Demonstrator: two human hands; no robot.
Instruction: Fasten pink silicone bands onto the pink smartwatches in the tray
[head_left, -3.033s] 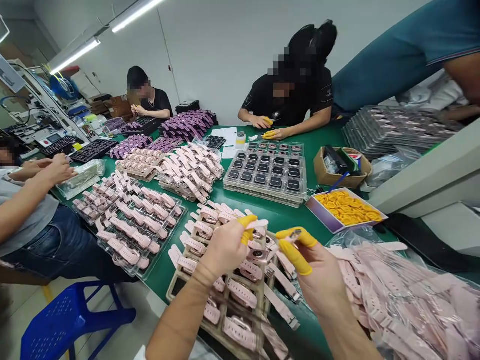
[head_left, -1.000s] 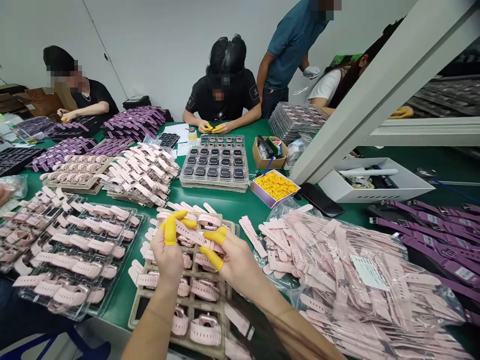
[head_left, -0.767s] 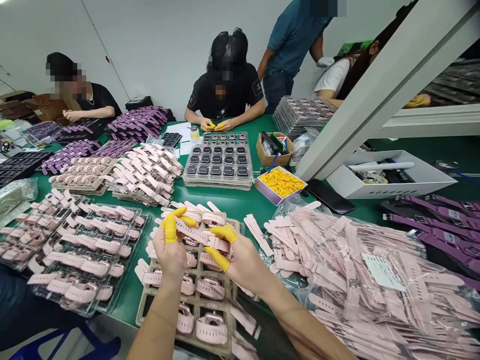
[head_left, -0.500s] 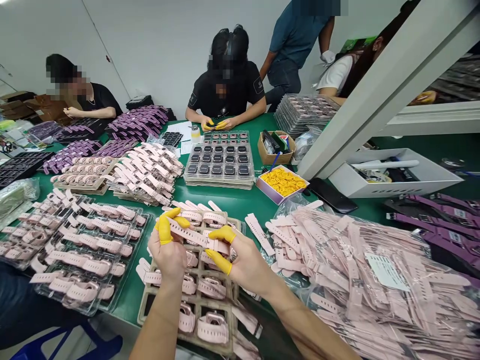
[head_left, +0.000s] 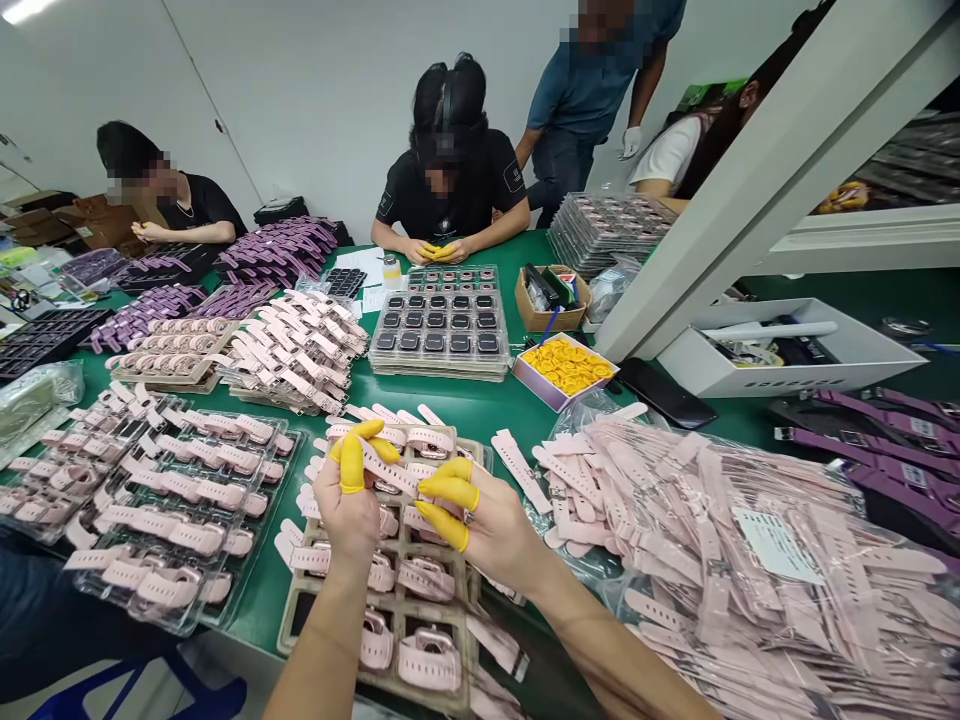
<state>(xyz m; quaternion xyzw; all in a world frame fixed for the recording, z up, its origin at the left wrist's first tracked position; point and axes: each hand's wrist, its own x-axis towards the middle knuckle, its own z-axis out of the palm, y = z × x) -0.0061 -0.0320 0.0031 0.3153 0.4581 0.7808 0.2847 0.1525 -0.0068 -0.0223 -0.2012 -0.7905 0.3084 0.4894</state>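
Observation:
Yellow finger covers are on both hands. My left hand [head_left: 351,497] pinches one end of a pink watch strap [head_left: 391,471]. At the strap's other end, my right hand [head_left: 480,510] closes its thumb and fingers on it, hiding that end. The strap is held above a beige tray [head_left: 286,622] whose compartments hold pink-strapped watches [head_left: 429,658]. To the right, a pile of loose pink straps in clear plastic bags [head_left: 697,520] lies beside the tray.
Clear trays of pink-strapped watches [head_left: 187,490] stand left. Ahead are stacked trays of black squares [head_left: 439,335], a box of yellow finger covers [head_left: 562,368], and a black phone [head_left: 666,393]. A person [head_left: 450,185] sits opposite; a white beam [head_left: 712,200] slants across the right.
My left hand has shifted slightly right, and my right hand's fingers have closed further over the strap's end. The standing person's gloved hand has lowered.

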